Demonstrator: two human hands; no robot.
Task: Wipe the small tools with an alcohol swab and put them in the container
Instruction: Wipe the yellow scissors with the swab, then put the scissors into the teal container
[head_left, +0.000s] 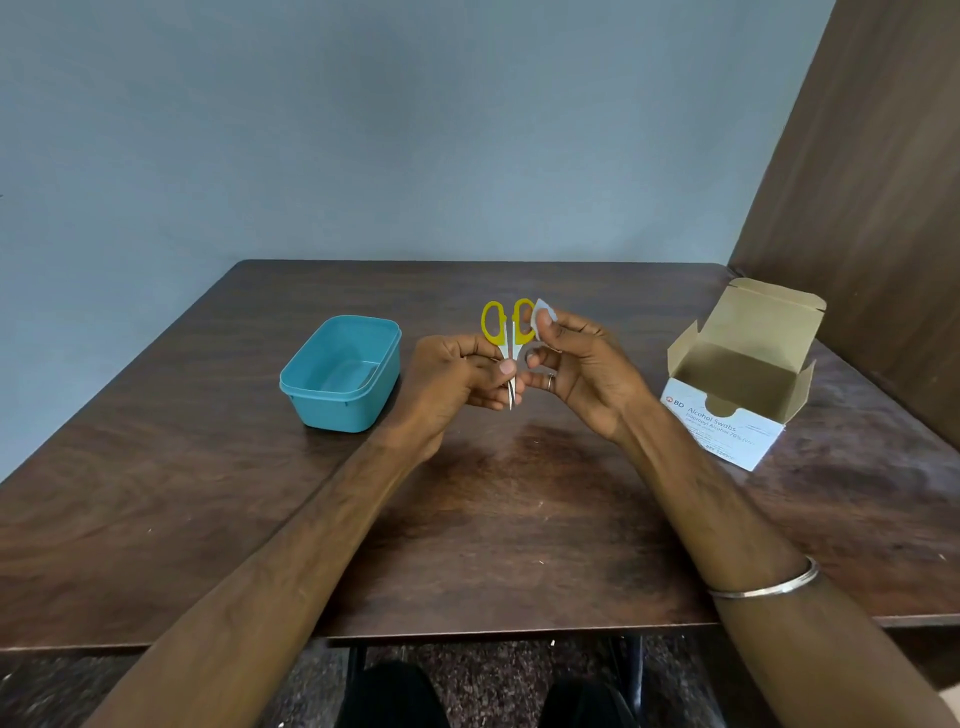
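Small scissors (494, 323) with yellow handles are held upright above the table, handles up and blade tips pointing down. My left hand (452, 382) pinches the blades between thumb and fingers. My right hand (576, 364) holds a small white alcohol swab (543, 313) between thumb and forefinger, pressed against the right handle loop. A teal plastic container (340, 373) stands open on the table to the left of my hands; a small pale object lies inside it.
An open cardboard box of alcohol swabs (740, 382) sits at the right of the dark wooden table (493, 519). A brown panel rises behind the box at the right. The table's front edge lies below my forearms.
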